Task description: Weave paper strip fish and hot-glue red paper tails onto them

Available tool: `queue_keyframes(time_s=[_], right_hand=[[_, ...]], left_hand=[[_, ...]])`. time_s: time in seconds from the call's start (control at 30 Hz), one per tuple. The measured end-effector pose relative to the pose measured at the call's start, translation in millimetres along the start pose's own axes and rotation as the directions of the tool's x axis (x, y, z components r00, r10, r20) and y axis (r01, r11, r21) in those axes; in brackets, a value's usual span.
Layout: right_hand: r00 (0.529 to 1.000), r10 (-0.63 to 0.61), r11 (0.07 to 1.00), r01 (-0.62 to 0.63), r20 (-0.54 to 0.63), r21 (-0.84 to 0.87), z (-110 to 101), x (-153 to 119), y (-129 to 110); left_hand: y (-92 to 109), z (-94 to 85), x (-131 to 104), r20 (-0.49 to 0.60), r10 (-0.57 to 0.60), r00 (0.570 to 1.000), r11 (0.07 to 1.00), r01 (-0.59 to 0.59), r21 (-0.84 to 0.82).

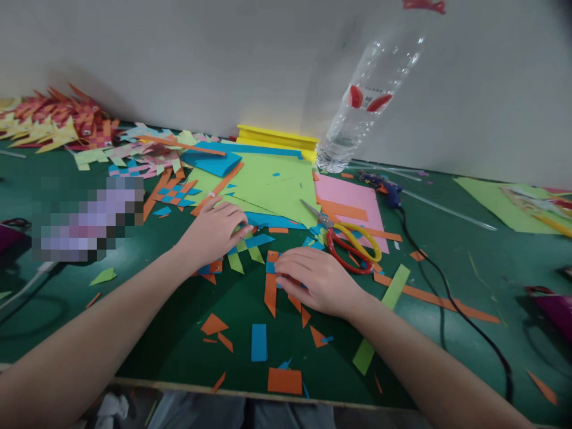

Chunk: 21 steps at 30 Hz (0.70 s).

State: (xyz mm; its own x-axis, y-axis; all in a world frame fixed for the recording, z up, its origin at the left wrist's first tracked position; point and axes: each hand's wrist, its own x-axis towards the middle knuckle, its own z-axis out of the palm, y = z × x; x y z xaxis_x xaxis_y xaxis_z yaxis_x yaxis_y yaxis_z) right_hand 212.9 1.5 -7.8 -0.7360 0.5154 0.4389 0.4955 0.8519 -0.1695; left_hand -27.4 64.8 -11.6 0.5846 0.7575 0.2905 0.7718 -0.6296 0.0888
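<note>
My left hand (214,231) hovers over or rests by a green and blue woven paper piece (243,250), its thumb and fingers apart. Below that wrist, an orange and blue woven paper fish (217,266) with a small eye is partly covered. My right hand (315,279) has its fingers bent over another orange and blue woven paper fish (270,283), hiding much of it. Scissors (353,241) with red and yellow handles lie just beyond my right hand, blades pointing away to the left.
Green paper sheets (272,185) and a pink sheet (353,199) lie behind. A clear bottle (353,119) stands by the wall. Right are a glue gun (388,190) and its black cord (429,259); left, a blurred phone (89,220) and woven fish (58,119). Paper scraps (285,381) litter the front.
</note>
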Motion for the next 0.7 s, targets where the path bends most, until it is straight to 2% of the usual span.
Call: queue_keyframes(time_s=[0.13,0.23,0.47,0.57,0.7], right_hand=[[1.0,0.011,0.999,-0.011,0.013,0.031,-0.9,-0.4,0.8],[1.0,-0.001,0.999,0.0,0.023,0.051,-1.5,-1.2,1.5],[0.999,-0.037,0.999,0.037,-0.012,0.02,0.8,-2.8,1.0],[1.0,-0.005,1.0,0.005,-0.021,0.003,0.6,-2.1,-0.2],[0.995,0.104,0.995,-0.104,-0.001,-0.004,-0.5,-1.8,-0.5]], left_hand=[[-1.2,0.8,-0.3,-0.036,-0.01,0.999,1.0,0.01,-0.002],[-2.0,2.1,-0.6,-0.046,0.036,0.998,0.998,-0.038,-0.045],[-1.5,1.0,-0.5,0.043,0.087,0.995,0.989,-0.082,-0.125],[-4.5,3.2,-0.7,0.054,0.127,0.99,0.984,-0.119,-0.133],[-8.4,5.0,-0.7,0.072,0.141,0.987,0.981,-0.129,-0.146]])
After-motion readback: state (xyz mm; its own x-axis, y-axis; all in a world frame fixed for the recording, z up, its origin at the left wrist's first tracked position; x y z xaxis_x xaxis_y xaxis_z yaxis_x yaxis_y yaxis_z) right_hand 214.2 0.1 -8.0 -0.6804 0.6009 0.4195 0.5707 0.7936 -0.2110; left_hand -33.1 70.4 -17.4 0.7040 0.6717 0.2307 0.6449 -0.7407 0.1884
